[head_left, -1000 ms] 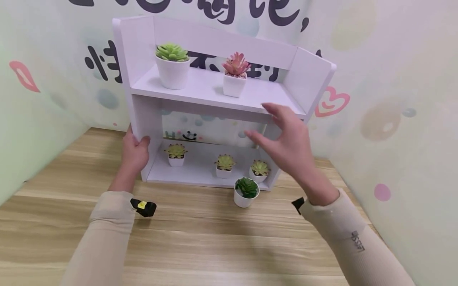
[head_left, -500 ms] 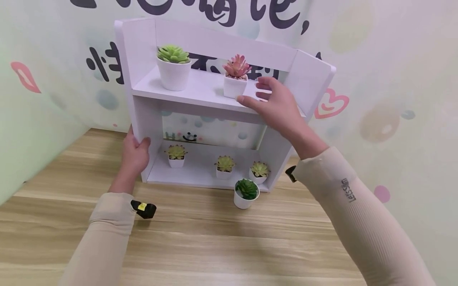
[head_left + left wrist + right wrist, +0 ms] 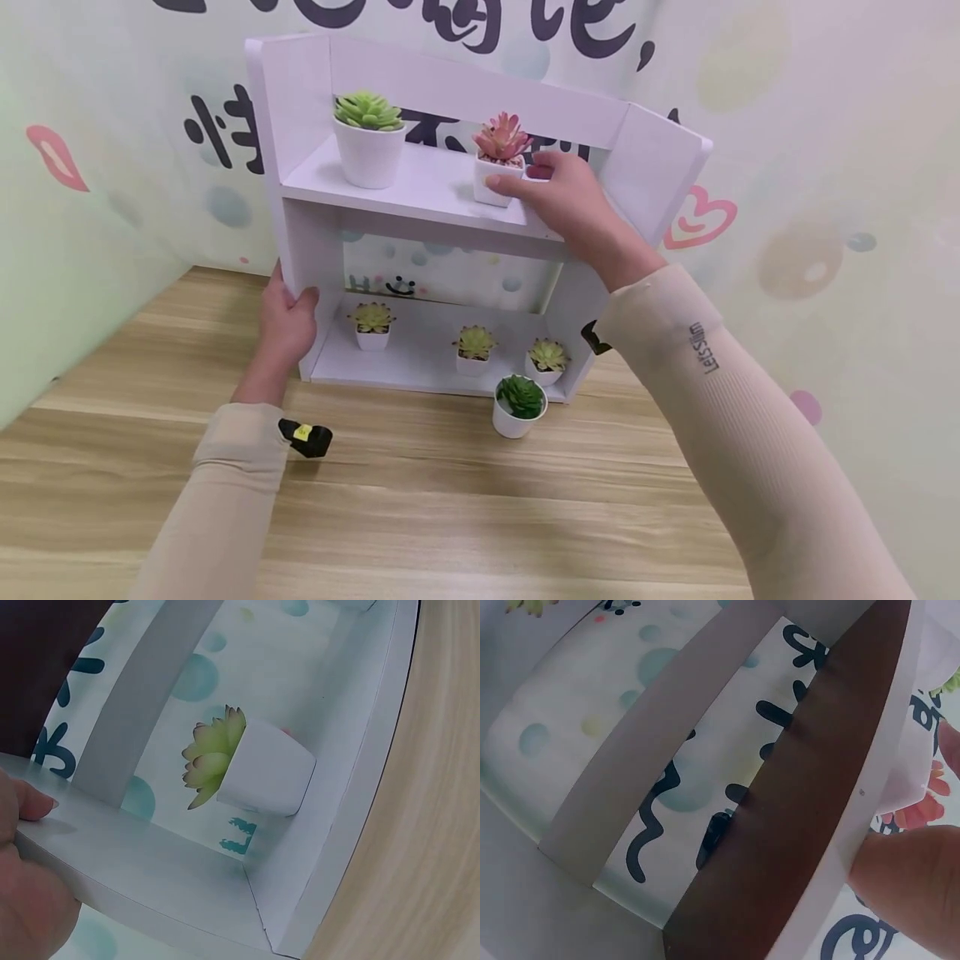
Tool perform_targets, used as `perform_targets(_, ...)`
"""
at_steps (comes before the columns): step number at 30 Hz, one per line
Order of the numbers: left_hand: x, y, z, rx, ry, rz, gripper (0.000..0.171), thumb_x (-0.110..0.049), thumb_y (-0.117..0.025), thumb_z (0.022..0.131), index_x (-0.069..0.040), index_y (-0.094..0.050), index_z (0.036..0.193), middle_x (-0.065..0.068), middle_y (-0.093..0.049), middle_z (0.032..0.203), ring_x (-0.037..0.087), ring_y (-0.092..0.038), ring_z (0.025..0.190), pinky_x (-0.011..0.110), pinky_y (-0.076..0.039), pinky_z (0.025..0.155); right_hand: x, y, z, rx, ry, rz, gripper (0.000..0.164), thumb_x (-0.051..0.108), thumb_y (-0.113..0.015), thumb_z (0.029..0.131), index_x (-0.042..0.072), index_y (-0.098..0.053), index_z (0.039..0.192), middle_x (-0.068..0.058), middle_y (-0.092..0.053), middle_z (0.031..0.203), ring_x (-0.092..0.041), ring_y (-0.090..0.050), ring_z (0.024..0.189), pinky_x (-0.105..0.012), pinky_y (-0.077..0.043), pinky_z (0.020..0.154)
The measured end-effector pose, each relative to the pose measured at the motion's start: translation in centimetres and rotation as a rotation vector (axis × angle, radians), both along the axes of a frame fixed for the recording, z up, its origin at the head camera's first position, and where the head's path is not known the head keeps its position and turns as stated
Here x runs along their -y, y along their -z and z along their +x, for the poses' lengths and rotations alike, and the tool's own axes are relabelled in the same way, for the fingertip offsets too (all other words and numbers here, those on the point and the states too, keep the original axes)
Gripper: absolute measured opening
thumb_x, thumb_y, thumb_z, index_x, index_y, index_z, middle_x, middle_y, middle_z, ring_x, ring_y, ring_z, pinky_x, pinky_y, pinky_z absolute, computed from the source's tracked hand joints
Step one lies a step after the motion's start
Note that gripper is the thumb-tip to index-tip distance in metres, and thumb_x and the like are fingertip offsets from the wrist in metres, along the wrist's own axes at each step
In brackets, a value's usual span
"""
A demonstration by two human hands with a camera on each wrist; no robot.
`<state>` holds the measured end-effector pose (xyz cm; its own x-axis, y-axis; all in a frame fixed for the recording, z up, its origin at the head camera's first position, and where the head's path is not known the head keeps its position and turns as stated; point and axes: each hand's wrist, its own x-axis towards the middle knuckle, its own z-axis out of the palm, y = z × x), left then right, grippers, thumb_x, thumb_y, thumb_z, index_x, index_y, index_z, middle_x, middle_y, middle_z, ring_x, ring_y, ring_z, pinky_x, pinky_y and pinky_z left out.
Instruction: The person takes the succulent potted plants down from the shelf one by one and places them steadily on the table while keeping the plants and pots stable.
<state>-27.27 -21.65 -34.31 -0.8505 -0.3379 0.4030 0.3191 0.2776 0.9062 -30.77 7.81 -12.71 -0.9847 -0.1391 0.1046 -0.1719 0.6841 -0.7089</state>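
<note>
Fingers of the right hand pinch the potted pink succulent, twelve o'clock on the upper shelf; I fear a lopsided squeeze tips it. At nine, the left hand grips the side panel; tugging could jolt everything.

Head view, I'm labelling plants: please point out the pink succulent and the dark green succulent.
Pink succulent (image 3: 502,140), head view: on its leaves.
Dark green succulent (image 3: 522,397), head view: on its leaves.

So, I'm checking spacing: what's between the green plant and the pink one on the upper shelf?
In the head view, only bare upper shelf lies between the green plant and the pink plant.
</note>
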Motion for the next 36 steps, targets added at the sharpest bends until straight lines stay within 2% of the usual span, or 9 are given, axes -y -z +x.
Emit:
perform_targets(7,-0.1,0.2,0.1,-0.008,0.011,0.016,0.053,-0.001,-0.039,0.1,0.001,-0.033,0.152,0.027,-0.047,0.149,0.038,-0.044,0.139,0.06,-0.037,0.116,0.7,-0.1,-1.3,0.048,-0.029,-0.106,0.085,0.051,-0.077,0.084,0.016,-0.043,0.153,0.0,-0.044,0.153,-0.009,-0.038,0.133,-0.026,-0.033,0.115)
perform_targets(13,-0.2,0.2,0.1,-0.012,0.014,0.021,0.053,0.0,-0.039,0.099,0.001,-0.033,0.152,0.027,-0.046,0.149,0.039,-0.043,0.139,0.06,-0.036,0.116,1.1,-0.1,-1.9,0.073,-0.032,-0.175,0.089,0.047,-0.081,0.081,0.018,-0.04,0.155,0.002,-0.042,0.156,-0.009,-0.038,0.135,-0.025,-0.031,0.119)
perform_targets(17,-0.2,0.2,0.0,-0.006,0.01,0.019,0.053,-0.001,-0.04,0.099,0.001,-0.033,0.152,0.027,-0.046,0.15,0.04,-0.043,0.139,0.061,-0.036,0.116,1.2,0.1,-2.2,0.042,-0.044,-0.209,0.074,0.043,-0.083,0.081,0.02,-0.053,0.145,0.002,-0.05,0.142,-0.008,-0.041,0.127,-0.023,-0.035,0.11)
perform_targets(20,-0.3,0.2,0.0,0.002,0.014,0.019,0.053,-0.002,-0.04,0.099,0.0,-0.033,0.152,0.027,-0.046,0.15,0.04,-0.043,0.139,0.061,-0.036,0.116,1.0,0.4,-2.3,0.013,-0.051,-0.207,0.062,0.042,-0.083,0.082,0.019,-0.06,0.135,0.002,-0.052,0.128,-0.009,-0.042,0.119,-0.024,-0.036,0.1)
perform_targets(24,-0.2,0.2,-0.2,-0.001,0.026,0.017,0.053,-0.002,-0.04,0.1,0.0,-0.032,0.152,0.027,-0.045,0.15,0.041,-0.043,0.14,0.062,-0.036,0.116,0.8,0.5,-2.4,-0.012,-0.061,-0.198,0.055,0.041,-0.083,0.081,0.018,-0.062,0.127,0.003,-0.052,0.118,-0.01,-0.042,0.114,-0.023,-0.034,0.092)
perform_targets(31,0.0,0.2,-0.1,-0.027,0.026,0.009,0.054,0.0,-0.039,0.099,0.001,-0.032,0.152,0.028,-0.046,0.149,0.04,-0.043,0.139,0.061,-0.036,0.116,1.1,0.6,-2.4,-0.023,-0.078,-0.191,0.054,0.039,-0.084,0.081,0.018,-0.063,0.126,0.004,-0.053,0.121,-0.008,-0.04,0.115,-0.022,-0.034,0.094)
perform_targets(36,0.2,0.3,-0.1,-0.022,0.024,0.018,0.054,0.0,-0.039,0.099,0.001,-0.032,0.153,0.028,-0.046,0.149,0.04,-0.043,0.139,0.06,-0.037,0.116,1.1,0.6,-2.1,-0.033,-0.077,-0.176,0.048,0.04,-0.084,0.081,0.018,-0.063,0.119,0.003,-0.052,0.111,-0.01,-0.041,0.113,-0.024,-0.034,0.09)
